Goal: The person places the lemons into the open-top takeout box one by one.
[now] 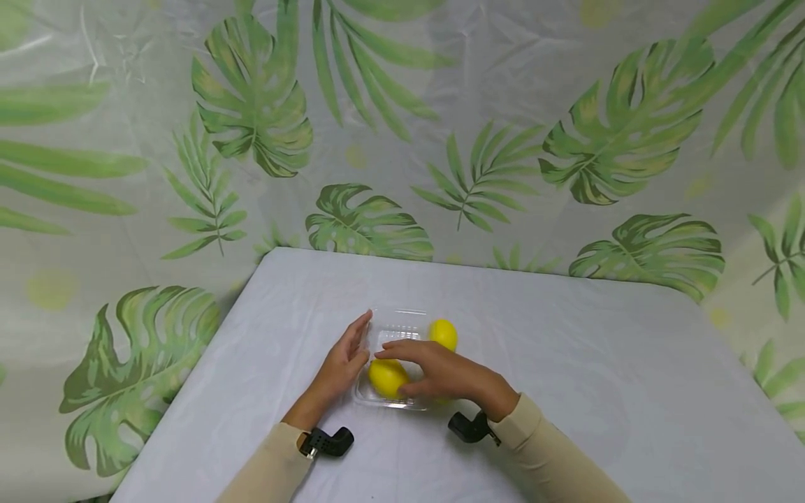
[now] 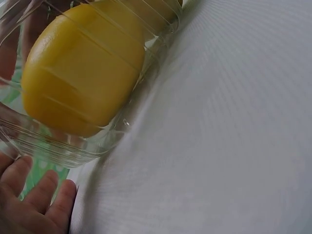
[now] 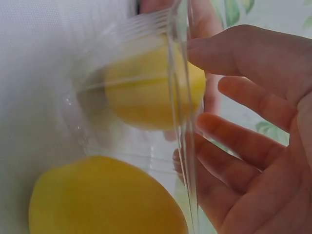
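When shifting the right hand (image 1: 434, 367), spread loosely over the lemon (image 1: 386, 378) in the near half of the clear container (image 1: 399, 318) without gripping, beware of dragging that fruit with the thumb. Next, avoid pressing the straight-fingered left hand (image 1: 342, 358) hard against the left wall: liable to skid. Farthest, avoid bumping the second lemon (image 1: 444, 334) just outside the right wall: likely to roll.

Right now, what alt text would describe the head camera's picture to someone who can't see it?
A person's right hand is over an oval yellow lemon inside a clear plastic container, the left hand at its side. Another yellow lemon lies beside the container on a white table, before a leafy backdrop.
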The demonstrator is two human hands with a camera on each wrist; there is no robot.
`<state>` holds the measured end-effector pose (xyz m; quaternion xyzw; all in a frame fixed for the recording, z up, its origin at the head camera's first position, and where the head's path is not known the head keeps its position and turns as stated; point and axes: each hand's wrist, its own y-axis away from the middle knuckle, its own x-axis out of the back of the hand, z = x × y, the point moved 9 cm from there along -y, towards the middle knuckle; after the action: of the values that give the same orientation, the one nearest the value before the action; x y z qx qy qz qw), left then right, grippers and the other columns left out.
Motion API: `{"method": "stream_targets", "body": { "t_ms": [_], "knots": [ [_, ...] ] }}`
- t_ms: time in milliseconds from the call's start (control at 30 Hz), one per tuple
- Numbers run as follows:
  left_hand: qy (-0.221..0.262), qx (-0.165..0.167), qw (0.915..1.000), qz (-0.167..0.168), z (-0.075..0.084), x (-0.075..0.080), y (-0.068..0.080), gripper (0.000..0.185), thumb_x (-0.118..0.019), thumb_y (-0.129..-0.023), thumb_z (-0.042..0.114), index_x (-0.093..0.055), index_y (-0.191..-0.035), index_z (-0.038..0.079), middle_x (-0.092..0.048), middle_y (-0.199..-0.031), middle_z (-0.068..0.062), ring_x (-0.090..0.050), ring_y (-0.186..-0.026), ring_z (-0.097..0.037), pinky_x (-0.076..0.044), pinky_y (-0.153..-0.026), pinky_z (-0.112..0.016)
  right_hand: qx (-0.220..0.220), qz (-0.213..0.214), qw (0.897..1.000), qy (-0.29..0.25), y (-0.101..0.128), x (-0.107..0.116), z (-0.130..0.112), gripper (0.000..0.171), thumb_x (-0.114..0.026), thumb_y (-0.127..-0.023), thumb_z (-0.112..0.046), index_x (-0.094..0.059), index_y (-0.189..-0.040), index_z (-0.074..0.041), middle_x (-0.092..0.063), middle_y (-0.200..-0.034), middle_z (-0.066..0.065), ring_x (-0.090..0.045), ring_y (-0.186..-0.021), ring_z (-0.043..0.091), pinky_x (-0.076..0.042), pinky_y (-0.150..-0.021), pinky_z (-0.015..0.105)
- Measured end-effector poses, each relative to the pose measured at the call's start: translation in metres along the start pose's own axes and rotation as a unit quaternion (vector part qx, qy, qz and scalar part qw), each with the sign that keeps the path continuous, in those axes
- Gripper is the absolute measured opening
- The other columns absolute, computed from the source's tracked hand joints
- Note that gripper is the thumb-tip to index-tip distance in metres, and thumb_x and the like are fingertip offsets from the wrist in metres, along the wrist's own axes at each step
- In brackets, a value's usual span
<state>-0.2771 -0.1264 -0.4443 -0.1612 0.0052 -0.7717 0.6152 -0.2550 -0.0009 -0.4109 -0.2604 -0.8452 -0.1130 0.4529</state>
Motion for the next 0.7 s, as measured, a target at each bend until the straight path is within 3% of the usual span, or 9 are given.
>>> {"method": "stream_targets", "body": {
  "t_ms": [200, 367, 700],
  "knots": [
    [0.005, -0.006, 1.0000, -0.001, 0.001, 0.000, -0.002, 0.062, -0.045, -0.093, -0.009, -0.026, -0.151, 0.001, -0.026, -0.157, -0.013, -0.025, -0.143, -0.029, -0.026, -0.113, -0.045, -0.002, 0.029, 1.000, -0.003, 0.005, 0.012, 0.005, 0.057, -0.072, -0.086, -0.017, -0.053, -0.139, -0.015, -0.047, -0.145, 0.003, -0.041, -0.136, 0.019, -0.037, -0.110, 0.039],
    [0.008, -0.007, 0.9999, 0.001, 0.001, 0.000, -0.001, 0.062, -0.044, -0.092, -0.009, -0.027, -0.151, 0.001, -0.025, -0.157, -0.014, -0.025, -0.143, -0.030, -0.025, -0.113, -0.047, -0.004, 0.054, 0.999, -0.002, 0.010, 0.021, 0.009, 0.056, -0.072, -0.086, -0.017, -0.052, -0.139, -0.014, -0.048, -0.145, 0.007, -0.042, -0.134, 0.019, -0.040, -0.108, 0.040],
    [0.032, -0.019, 0.9992, 0.014, -0.002, 0.002, -0.001, 0.060, -0.043, -0.092, -0.010, -0.028, -0.150, 0.000, -0.027, -0.156, -0.016, -0.027, -0.141, -0.037, -0.023, -0.113, -0.052, -0.041, 0.109, 0.993, -0.020, 0.023, 0.041, 0.024, 0.053, -0.072, -0.085, -0.015, -0.055, -0.136, -0.012, -0.052, -0.141, -0.001, -0.046, -0.131, 0.019, -0.043, -0.106, 0.041]
  ]
}}
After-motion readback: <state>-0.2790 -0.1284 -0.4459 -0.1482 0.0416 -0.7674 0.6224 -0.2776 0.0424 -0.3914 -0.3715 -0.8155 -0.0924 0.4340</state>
